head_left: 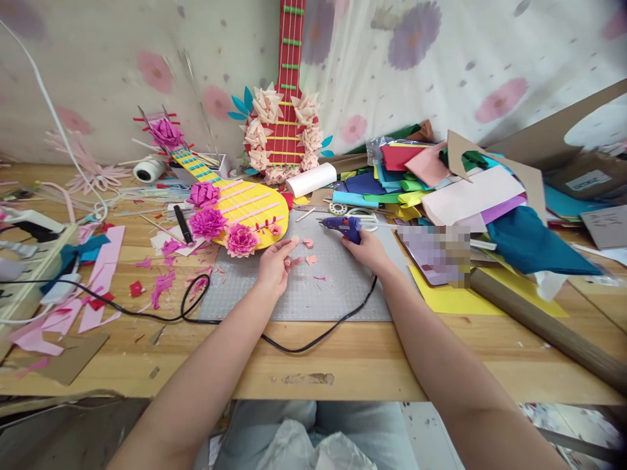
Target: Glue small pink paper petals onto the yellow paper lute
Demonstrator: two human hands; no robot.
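My right hand (368,250) grips a blue hot-glue gun (343,226), its nozzle pointing left over the grey cutting mat (313,287). My left hand (277,264) rests on the mat with fingers loosely curled, a small pink paper piece (294,241) at its fingertips. Two more pink petals (309,251) lie on the mat between my hands. Just beyond my left hand lies a yellow paper guitar (247,205) with magenta paper flowers (208,223). The glue gun's black cord (294,343) loops across the mat and the table's front.
A red paper guitar (287,98) with cream flowers leans on the wall. Heaps of coloured felt sheets (441,183) and cardboard fill the right side. A white roll (311,179), scissors (353,212), a brown tube (543,326), a power strip (29,261) and pink scraps lie around.
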